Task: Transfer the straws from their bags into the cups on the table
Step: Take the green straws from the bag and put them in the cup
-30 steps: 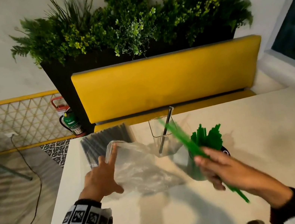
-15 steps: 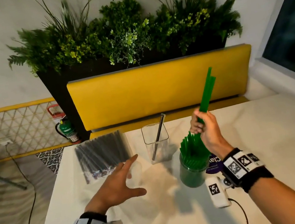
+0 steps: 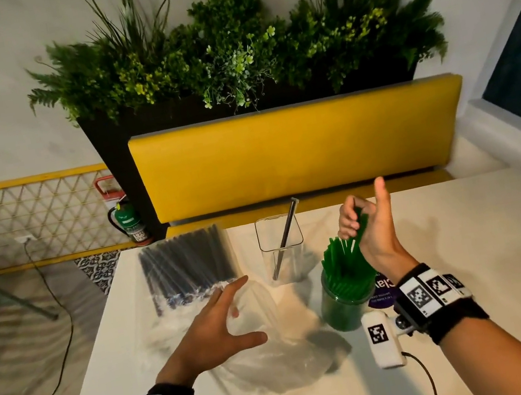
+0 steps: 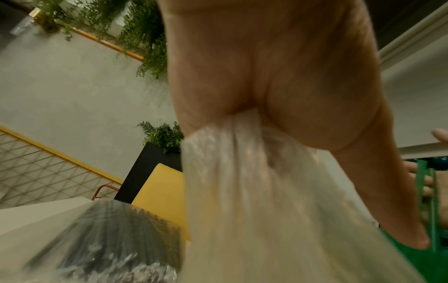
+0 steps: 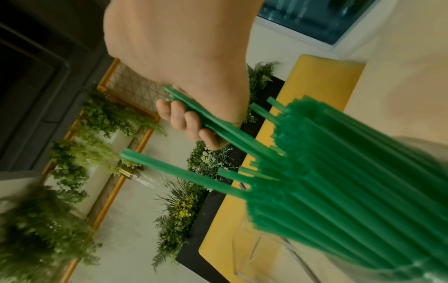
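Note:
A green cup packed with green straws stands right of centre on the white table. My right hand is just above it, thumb up, fingers curled round a few green straws whose lower ends reach into the bunch. My left hand lies with spread straight fingers on an empty clear bag; in the left wrist view the bag hangs crumpled under the palm. A bag of black straws lies behind it. A clear square cup holds one black straw.
A purple round label lies behind the green cup. A yellow bench and a planter stand past the table's far edge. Left of the table are floor, a cable and a fire extinguisher.
My right hand swung a handful of green straws up and then lowered them into the green cup. My left hand stayed on the empty bag, fingers spreading.

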The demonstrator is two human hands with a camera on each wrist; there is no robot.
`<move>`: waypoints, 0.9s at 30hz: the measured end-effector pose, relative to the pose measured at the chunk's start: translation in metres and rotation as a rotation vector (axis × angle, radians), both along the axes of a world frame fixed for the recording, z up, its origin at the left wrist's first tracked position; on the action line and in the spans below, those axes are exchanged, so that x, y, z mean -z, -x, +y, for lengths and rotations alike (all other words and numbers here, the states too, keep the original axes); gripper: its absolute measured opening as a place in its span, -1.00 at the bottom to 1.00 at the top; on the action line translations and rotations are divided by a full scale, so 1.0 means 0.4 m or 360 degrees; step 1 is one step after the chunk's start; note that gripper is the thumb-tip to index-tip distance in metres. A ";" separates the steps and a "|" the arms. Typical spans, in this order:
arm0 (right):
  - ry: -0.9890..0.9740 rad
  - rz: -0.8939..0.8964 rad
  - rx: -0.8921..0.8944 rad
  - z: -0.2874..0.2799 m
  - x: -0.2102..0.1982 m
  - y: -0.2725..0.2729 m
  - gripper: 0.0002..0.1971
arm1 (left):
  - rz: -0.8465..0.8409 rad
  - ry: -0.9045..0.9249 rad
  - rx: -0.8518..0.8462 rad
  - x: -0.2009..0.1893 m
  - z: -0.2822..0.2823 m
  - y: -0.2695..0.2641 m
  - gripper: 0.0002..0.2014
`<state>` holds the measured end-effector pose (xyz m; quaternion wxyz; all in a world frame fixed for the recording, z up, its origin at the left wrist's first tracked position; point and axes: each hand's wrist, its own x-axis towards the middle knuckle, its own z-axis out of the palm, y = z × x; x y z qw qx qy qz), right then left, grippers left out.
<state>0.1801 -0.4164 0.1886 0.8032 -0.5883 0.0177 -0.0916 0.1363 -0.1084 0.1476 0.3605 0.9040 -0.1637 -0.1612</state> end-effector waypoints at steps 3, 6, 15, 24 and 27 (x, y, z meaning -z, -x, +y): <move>0.0286 0.0180 0.0084 0.011 0.012 0.005 -0.33 | 0.0050 -0.0056 -0.0005 0.012 -0.001 0.003 0.14; 0.0602 0.0178 0.0187 0.019 0.041 0.013 -0.50 | 0.0081 -0.0072 -0.0013 0.019 0.003 0.003 0.16; 0.1759 -0.0218 0.0377 0.022 0.106 0.048 -0.43 | 0.0225 -0.0231 -0.0032 0.060 0.007 0.017 0.29; 0.2415 -0.0220 0.0077 0.023 0.019 0.064 -0.39 | 0.0472 -0.0413 0.0043 0.148 0.039 0.042 0.22; 0.2883 0.0027 -0.0254 0.036 0.077 0.081 -0.20 | 0.0492 -0.0385 0.0032 0.155 0.043 0.045 0.19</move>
